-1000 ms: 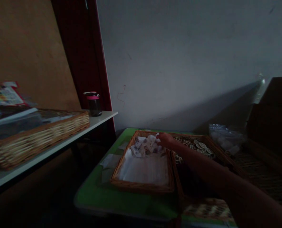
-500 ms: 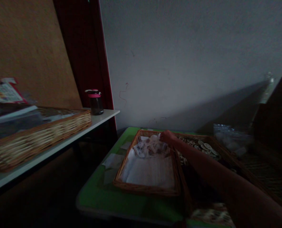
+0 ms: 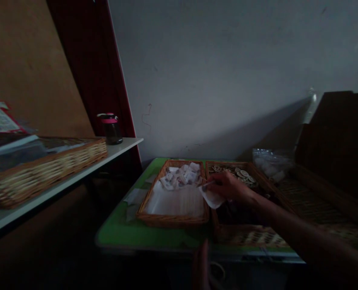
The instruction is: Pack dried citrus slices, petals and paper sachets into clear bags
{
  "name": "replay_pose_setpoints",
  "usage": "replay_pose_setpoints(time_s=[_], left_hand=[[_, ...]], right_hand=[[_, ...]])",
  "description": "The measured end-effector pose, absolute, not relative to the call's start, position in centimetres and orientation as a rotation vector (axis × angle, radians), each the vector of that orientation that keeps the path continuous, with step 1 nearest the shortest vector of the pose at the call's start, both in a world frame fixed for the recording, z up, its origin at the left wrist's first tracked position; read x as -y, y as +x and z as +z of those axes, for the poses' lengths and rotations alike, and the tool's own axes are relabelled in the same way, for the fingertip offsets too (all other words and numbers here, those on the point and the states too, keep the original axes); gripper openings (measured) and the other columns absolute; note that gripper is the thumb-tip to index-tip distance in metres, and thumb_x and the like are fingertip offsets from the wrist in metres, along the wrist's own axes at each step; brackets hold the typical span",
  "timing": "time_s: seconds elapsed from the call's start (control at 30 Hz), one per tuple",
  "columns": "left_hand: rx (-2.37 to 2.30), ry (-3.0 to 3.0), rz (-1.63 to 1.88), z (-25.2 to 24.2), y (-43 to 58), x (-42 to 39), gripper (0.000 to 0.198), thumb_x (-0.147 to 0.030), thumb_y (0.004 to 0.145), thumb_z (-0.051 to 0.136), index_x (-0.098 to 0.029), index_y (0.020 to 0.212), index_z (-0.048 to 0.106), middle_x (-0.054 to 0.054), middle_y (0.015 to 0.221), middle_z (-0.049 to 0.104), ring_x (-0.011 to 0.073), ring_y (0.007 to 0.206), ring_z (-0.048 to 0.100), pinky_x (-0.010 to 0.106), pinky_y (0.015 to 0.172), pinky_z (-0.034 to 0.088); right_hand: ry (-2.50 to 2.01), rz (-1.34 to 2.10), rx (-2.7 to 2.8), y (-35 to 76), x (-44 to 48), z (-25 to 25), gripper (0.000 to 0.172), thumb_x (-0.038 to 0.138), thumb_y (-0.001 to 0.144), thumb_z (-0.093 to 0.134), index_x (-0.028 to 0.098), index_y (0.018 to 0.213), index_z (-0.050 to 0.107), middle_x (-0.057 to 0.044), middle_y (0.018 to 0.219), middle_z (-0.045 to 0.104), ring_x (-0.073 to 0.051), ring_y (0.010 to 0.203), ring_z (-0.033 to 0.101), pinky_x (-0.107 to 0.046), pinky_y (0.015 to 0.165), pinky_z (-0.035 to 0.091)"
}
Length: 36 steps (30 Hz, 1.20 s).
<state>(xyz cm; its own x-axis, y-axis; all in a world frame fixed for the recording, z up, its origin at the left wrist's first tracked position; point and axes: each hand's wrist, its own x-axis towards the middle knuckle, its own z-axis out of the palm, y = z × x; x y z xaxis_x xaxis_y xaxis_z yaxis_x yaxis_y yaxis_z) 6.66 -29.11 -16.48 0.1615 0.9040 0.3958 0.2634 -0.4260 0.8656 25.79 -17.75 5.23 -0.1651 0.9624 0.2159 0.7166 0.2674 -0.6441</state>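
My right hand [image 3: 224, 187] is closed, pinching a small clear plastic bag [image 3: 212, 198] at its upper edge. The bag hangs over the side between two wicker baskets. In the left wicker basket [image 3: 173, 220], lined with white, lies a heap of small clear packets [image 3: 183, 175]. The right wicker basket [image 3: 251, 234] holds pale round discs [image 3: 242, 174] and dark contents, partly hidden by my right forearm. At the bottom edge, my left hand [image 3: 201, 264] shows in part, dim and blurred, closed against a round disc with a pale rim [image 3: 217, 270].
A green table [image 3: 121, 229] bears the baskets, with paper pieces [image 3: 136, 196] on its left. A clear bag of pale items [image 3: 271, 164] and a dark box [image 3: 336, 133] stand right. A white shelf [image 3: 127, 146] at left holds a bottle [image 3: 112, 131] and a long basket [image 3: 49, 167].
My right hand has come from the packet heap towards me and right, with a small clear bag in it. My left hand with the disc has entered at the bottom. The view has shifted right.
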Motion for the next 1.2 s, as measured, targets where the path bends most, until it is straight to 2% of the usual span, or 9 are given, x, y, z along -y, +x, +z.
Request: replay_pose_setpoints(time_s=[0.17,0.47,0.6,0.77,0.87,0.97,1.07,1.13,1.2], left_hand=[[-1.191,1.940,1.473,-15.6,7.0,29.5,0.091,-0.033,0.073,0.073,-0.020,0.153,0.032,0.020,0.148,0.050,0.0377,0.134,0.056,0.053,0.104,0.056],[-1.349,2.272,1.428,-12.9,8.5,31.3,0.094,-0.032,0.073,0.078,-0.016,0.153,0.031,0.019,0.137,0.053,0.0360,0.126,0.057,0.050,0.099,0.057],[-1.324,2.244,1.415,-12.7,9.8,32.3,0.092,-0.027,0.072,0.077,-0.016,0.151,0.033,0.018,0.135,0.054,0.0346,0.125,0.057,0.051,0.100,0.056],[-1.282,2.253,1.427,-12.5,10.6,32.5,0.093,-0.023,0.071,0.076,-0.016,0.152,0.031,0.019,0.137,0.054,0.0356,0.127,0.056,0.053,0.102,0.055],[-1.259,2.190,1.429,-12.6,10.7,32.2,0.091,-0.025,0.071,0.077,-0.018,0.151,0.033,0.018,0.136,0.055,0.0342,0.124,0.059,0.053,0.100,0.056],[-1.239,2.177,1.426,-12.8,10.7,31.8,0.087,-0.030,0.074,0.075,-0.019,0.150,0.034,0.017,0.134,0.056,0.0333,0.123,0.060,0.051,0.098,0.058],[-1.159,2.221,1.446,-13.0,10.8,31.7,0.089,-0.039,0.076,0.076,-0.019,0.152,0.032,0.018,0.135,0.055,0.0338,0.123,0.060,0.050,0.098,0.058],[-1.140,2.255,1.429,-13.0,11.0,31.8,0.094,-0.043,0.075,0.078,-0.019,0.152,0.031,0.018,0.135,0.055,0.0344,0.123,0.060,0.050,0.098,0.058],[-1.173,2.330,1.388,-12.9,11.3,32.1,0.093,-0.041,0.074,0.078,-0.019,0.152,0.031,0.019,0.136,0.056,0.0355,0.123,0.060,0.051,0.098,0.058]], right_hand=[[-1.481,0.650,1.916,25.4,26.4,4.4,0.027,0.039,0.082,0.068,0.013,0.080,0.073,0.000,0.067,0.063,-0.010,0.059,0.051,-0.019,0.051,0.034],[-1.673,0.705,2.032,25.1,31.2,1.6,0.017,0.026,0.078,0.067,0.013,0.067,0.070,0.006,0.054,0.046,-0.008,0.054,0.040,-0.020,0.047,0.023],[-1.614,0.795,2.056,25.3,31.3,-0.1,0.018,0.022,0.078,0.063,0.012,0.064,0.067,0.006,0.054,0.043,-0.007,0.053,0.037,-0.020,0.048,0.023],[-1.445,1.008,1.931,26.4,31.9,-0.5,0.019,0.016,0.076,0.059,0.013,0.087,0.074,0.004,0.067,0.060,-0.010,0.060,0.050,-0.018,0.052,0.035],[-1.358,1.007,1.891,27.6,33.0,0.2,0.020,0.018,0.080,0.059,0.014,0.091,0.075,0.001,0.073,0.067,-0.013,0.065,0.057,-0.019,0.057,0.041],[-1.251,0.841,1.992,28.8,34.4,0.5,0.020,0.026,0.087,0.061,0.016,0.092,0.077,-0.003,0.083,0.073,-0.017,0.075,0.064,-0.024,0.068,0.045],[-1.185,0.815,2.125,29.5,35.8,0.1,0.034,0.041,0.086,0.072,0.019,0.111,0.076,-0.007,0.102,0.076,-0.022,0.091,0.069,-0.028,0.078,0.048],[-1.194,0.892,2.196,29.6,36.5,-0.4,0.043,0.044,0.083,0.076,0.022,0.120,0.072,-0.007,0.110,0.076,-0.023,0.096,0.071,-0.028,0.079,0.049],[-1.200,0.959,2.276,29.5,36.9,-1.0,0.041,0.041,0.083,0.076,0.023,0.119,0.072,-0.006,0.111,0.076,-0.022,0.096,0.072,-0.026,0.076,0.049]])
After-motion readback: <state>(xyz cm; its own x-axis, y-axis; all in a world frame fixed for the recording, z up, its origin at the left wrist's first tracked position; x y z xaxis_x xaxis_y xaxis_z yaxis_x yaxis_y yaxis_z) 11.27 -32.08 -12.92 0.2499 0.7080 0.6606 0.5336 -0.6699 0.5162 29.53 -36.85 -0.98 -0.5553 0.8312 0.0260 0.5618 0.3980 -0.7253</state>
